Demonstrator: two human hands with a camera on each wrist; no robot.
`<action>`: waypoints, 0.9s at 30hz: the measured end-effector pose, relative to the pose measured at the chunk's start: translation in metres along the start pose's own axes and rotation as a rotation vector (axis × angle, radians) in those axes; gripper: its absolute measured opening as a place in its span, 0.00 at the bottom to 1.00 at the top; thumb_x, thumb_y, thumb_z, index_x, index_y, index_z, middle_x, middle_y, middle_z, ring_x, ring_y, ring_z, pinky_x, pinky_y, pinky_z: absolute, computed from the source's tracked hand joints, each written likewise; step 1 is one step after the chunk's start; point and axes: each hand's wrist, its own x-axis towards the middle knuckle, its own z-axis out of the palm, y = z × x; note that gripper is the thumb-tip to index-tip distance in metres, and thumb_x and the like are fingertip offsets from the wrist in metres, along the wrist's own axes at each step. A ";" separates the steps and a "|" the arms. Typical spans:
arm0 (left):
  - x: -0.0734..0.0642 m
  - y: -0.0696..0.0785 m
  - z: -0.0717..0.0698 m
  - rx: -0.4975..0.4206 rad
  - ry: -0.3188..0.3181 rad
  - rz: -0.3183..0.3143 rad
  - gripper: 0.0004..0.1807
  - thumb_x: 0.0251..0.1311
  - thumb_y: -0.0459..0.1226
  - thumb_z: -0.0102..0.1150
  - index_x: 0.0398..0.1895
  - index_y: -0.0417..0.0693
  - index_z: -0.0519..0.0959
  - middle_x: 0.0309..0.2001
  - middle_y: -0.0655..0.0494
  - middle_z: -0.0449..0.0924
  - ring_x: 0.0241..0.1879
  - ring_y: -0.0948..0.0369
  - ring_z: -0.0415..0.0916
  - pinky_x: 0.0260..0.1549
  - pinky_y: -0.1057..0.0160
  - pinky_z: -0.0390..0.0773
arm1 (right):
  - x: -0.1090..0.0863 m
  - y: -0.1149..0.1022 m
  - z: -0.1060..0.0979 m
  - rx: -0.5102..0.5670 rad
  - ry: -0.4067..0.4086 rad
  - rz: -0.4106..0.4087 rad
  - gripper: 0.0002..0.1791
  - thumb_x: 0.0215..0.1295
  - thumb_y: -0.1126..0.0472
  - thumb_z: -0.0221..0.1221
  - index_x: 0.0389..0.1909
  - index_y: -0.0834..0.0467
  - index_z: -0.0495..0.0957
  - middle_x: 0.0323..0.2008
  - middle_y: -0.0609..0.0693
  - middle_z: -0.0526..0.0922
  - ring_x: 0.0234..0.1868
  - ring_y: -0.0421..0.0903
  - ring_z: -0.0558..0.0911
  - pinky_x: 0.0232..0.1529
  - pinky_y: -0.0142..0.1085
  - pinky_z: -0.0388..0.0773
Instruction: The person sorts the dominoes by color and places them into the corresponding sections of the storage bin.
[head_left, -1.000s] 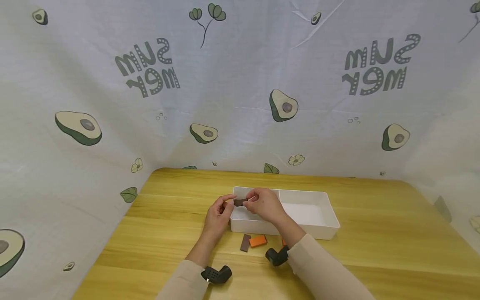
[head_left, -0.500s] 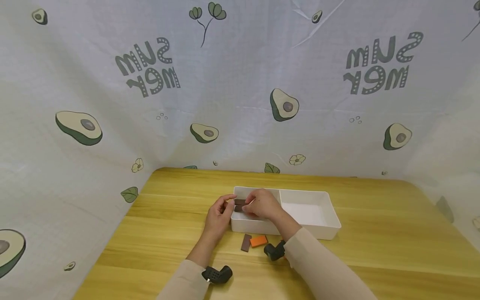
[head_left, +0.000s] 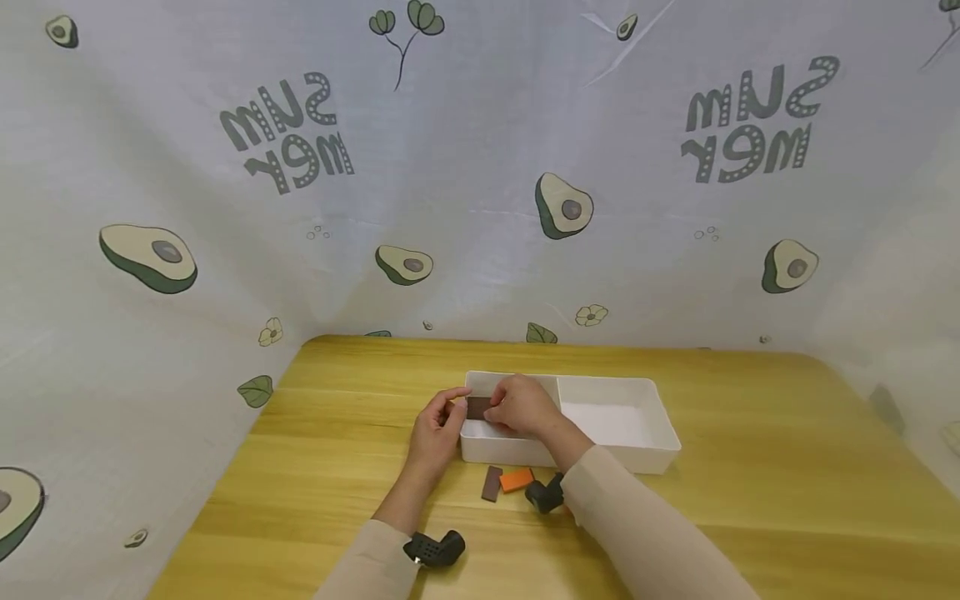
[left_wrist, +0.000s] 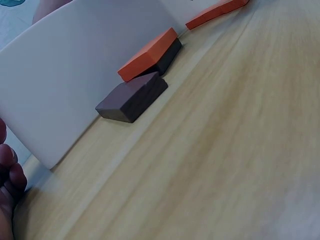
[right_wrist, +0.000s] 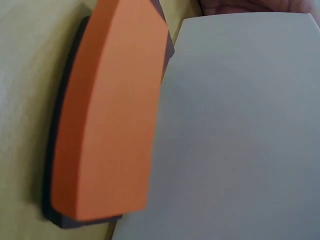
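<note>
Right hand is pinching with thumb and finger; left hand has partly bent fingers, and I cannot tell whether it grips. Under them is a yellow wooden worktop. On it stands a white box with two compartments, the left hand at its 9 o'clock end. Near its 6 o'clock side lie an orange block and, just beside at 9 o'clock, a brown block. Inside the 9 o'clock compartment, the right hand pinches a dark block at its 3 o'clock end.
</note>
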 end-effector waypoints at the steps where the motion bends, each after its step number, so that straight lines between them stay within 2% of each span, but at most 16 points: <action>1: 0.000 0.000 -0.001 -0.002 0.008 -0.005 0.13 0.72 0.38 0.57 0.56 0.52 0.84 0.28 0.60 0.68 0.26 0.66 0.65 0.27 0.71 0.65 | 0.001 -0.001 0.001 0.007 -0.006 0.000 0.08 0.60 0.60 0.71 0.34 0.60 0.83 0.22 0.48 0.80 0.27 0.44 0.76 0.28 0.32 0.70; 5: -0.001 0.003 -0.003 -0.006 0.019 -0.013 0.14 0.73 0.36 0.56 0.56 0.49 0.83 0.27 0.60 0.67 0.25 0.67 0.63 0.26 0.72 0.64 | 0.003 -0.003 0.002 0.028 -0.021 0.006 0.10 0.60 0.59 0.70 0.37 0.60 0.82 0.22 0.48 0.80 0.26 0.44 0.76 0.28 0.32 0.70; 10: -0.007 0.022 0.000 0.009 -0.004 -0.008 0.14 0.73 0.34 0.54 0.57 0.41 0.81 0.27 0.60 0.67 0.26 0.68 0.63 0.27 0.72 0.64 | 0.002 -0.002 0.000 -0.005 -0.012 0.023 0.10 0.60 0.59 0.70 0.37 0.59 0.81 0.22 0.48 0.80 0.26 0.44 0.76 0.29 0.32 0.70; 13: -0.010 0.026 0.001 0.010 -0.005 -0.005 0.14 0.72 0.33 0.54 0.56 0.40 0.81 0.27 0.59 0.67 0.26 0.68 0.64 0.27 0.72 0.64 | 0.002 -0.001 0.000 -0.023 -0.007 0.025 0.10 0.60 0.58 0.70 0.37 0.58 0.81 0.25 0.48 0.80 0.27 0.44 0.76 0.29 0.32 0.70; 21: -0.010 0.026 0.003 0.005 -0.004 -0.002 0.14 0.73 0.34 0.54 0.56 0.43 0.82 0.27 0.59 0.67 0.25 0.68 0.64 0.25 0.73 0.65 | 0.002 0.001 0.002 -0.040 0.003 0.020 0.09 0.60 0.59 0.70 0.37 0.58 0.81 0.28 0.49 0.80 0.29 0.45 0.76 0.29 0.33 0.70; 24: -0.009 0.025 0.003 0.003 -0.003 0.003 0.14 0.73 0.34 0.54 0.56 0.42 0.81 0.27 0.60 0.66 0.25 0.68 0.64 0.26 0.72 0.66 | 0.003 0.000 0.001 -0.030 -0.003 0.029 0.09 0.61 0.59 0.70 0.38 0.58 0.82 0.27 0.49 0.79 0.28 0.45 0.76 0.28 0.33 0.70; 27: -0.005 0.018 0.002 0.010 0.004 0.002 0.14 0.73 0.33 0.54 0.56 0.42 0.82 0.27 0.59 0.67 0.25 0.67 0.63 0.26 0.72 0.65 | 0.003 -0.003 0.000 -0.019 -0.002 0.035 0.09 0.63 0.58 0.69 0.39 0.57 0.82 0.23 0.48 0.79 0.25 0.44 0.75 0.26 0.32 0.69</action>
